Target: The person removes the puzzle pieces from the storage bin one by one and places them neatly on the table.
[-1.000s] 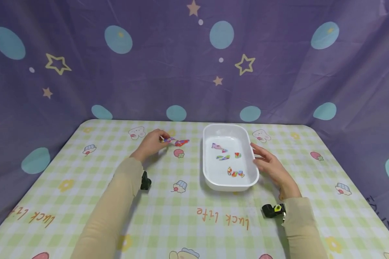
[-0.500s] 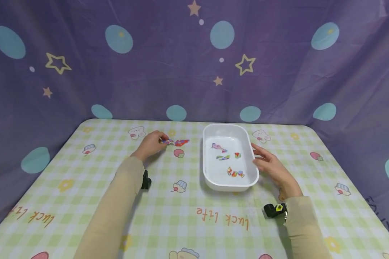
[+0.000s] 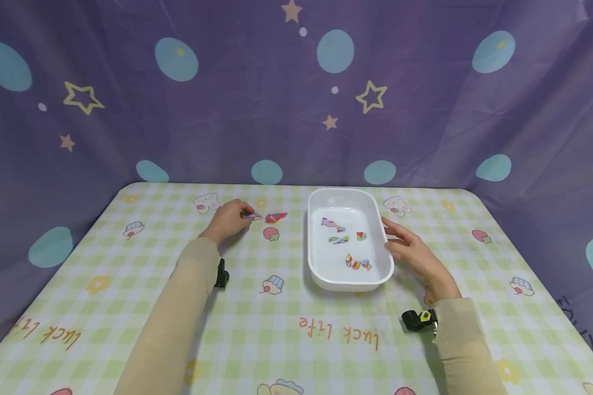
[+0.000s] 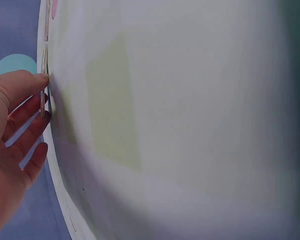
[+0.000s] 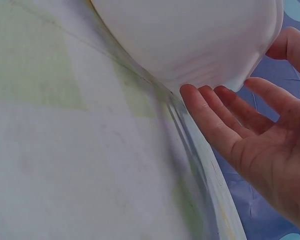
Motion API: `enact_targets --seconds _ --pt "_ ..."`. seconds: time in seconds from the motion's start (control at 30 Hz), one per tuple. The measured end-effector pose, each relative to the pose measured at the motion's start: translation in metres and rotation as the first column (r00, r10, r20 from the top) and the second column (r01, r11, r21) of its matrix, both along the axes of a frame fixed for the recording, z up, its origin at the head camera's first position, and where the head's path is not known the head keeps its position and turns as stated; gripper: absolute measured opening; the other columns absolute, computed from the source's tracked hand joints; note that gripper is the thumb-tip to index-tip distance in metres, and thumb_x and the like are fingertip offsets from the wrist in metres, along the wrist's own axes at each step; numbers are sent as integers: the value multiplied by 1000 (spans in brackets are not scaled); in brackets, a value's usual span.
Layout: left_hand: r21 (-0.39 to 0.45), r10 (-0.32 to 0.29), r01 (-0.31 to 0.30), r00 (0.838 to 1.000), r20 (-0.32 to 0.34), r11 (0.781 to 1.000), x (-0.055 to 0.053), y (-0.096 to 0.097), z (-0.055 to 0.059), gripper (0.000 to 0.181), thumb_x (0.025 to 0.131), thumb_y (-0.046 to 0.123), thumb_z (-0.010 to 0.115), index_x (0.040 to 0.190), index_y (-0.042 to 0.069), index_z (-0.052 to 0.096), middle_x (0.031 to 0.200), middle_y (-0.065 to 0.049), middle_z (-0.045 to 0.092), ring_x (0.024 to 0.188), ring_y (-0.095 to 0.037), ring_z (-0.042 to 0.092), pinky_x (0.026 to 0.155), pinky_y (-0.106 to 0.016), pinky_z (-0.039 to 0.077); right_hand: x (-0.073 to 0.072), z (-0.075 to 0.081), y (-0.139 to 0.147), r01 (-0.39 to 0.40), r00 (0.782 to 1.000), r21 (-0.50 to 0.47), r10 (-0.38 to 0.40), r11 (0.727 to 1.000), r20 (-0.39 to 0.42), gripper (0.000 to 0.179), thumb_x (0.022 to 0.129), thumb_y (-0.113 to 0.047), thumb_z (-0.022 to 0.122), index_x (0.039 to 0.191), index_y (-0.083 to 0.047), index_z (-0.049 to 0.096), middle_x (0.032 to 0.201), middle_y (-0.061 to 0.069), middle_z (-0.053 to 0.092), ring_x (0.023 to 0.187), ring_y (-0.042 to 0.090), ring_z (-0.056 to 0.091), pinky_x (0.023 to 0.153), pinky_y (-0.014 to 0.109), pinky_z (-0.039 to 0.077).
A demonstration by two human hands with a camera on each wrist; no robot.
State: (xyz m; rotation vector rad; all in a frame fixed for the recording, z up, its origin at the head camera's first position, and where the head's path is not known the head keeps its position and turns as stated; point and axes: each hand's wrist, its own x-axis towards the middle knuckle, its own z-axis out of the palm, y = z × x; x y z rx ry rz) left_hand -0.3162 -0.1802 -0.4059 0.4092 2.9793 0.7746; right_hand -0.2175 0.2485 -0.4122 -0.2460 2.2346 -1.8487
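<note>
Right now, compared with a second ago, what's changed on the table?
The purple piece, pinched by the left hand, has shifted left, opening a gap from the red piece. The right hand at the tray and the pieces inside stayed put.

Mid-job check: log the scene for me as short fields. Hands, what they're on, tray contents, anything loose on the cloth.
Left hand: left hand pinches the purple patterned piece
Right hand: right hand touches the right side of the white tray
Tray contents: pink piece toward the far end; green piece and small red-green piece midway; multicoloured pieces near end
Loose on cloth: red piece, between left hand and tray
</note>
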Motion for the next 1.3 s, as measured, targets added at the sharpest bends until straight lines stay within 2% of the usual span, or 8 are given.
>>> enact_targets --seconds 0.37,0.87,1.07,1.3 --pt "28 -8 7 999 36 1000 -2 -4 0 27 83 10 61 108 0 64 105 -17 56 94 -28 51 86 -42 41 2 1 -1 -1 1000 -20 1 1000 3 64 88 -9 53 145 -13 23 140 20 30 103 1 51 81 21 47" --pt "76 -8 6 999 33 997 -1 -6 0 32 80 7 61 111 0 59 107 -17 58 100 -31 53 89 -43 42 3 1 -2 7 1000 -12 -7 1000 -5 64 88 -10 54 145 -13 24 140 19 30 104 2 51 81 21 47" --pt "75 -17 13 999 50 997 3 -5 6 32 82 8 59 113 1 58 109 -16 56 101 -30 52 87 -42 43 3 1 -2 7 1000 -6 -7 1000 -4 63 89 -10 53 145 -13 24 140 20 30 104 2 50 81 21 47" --pt "77 -71 71 997 -6 995 6 6 21 32 83 10 61 114 0 58 112 -16 57 105 -31 51 91 -43 41 3 1 -2 4 1000 8 -4 1000 -4 64 89 -12 54 145 -14 23 140 19 31 104 2 50 81 21 47"
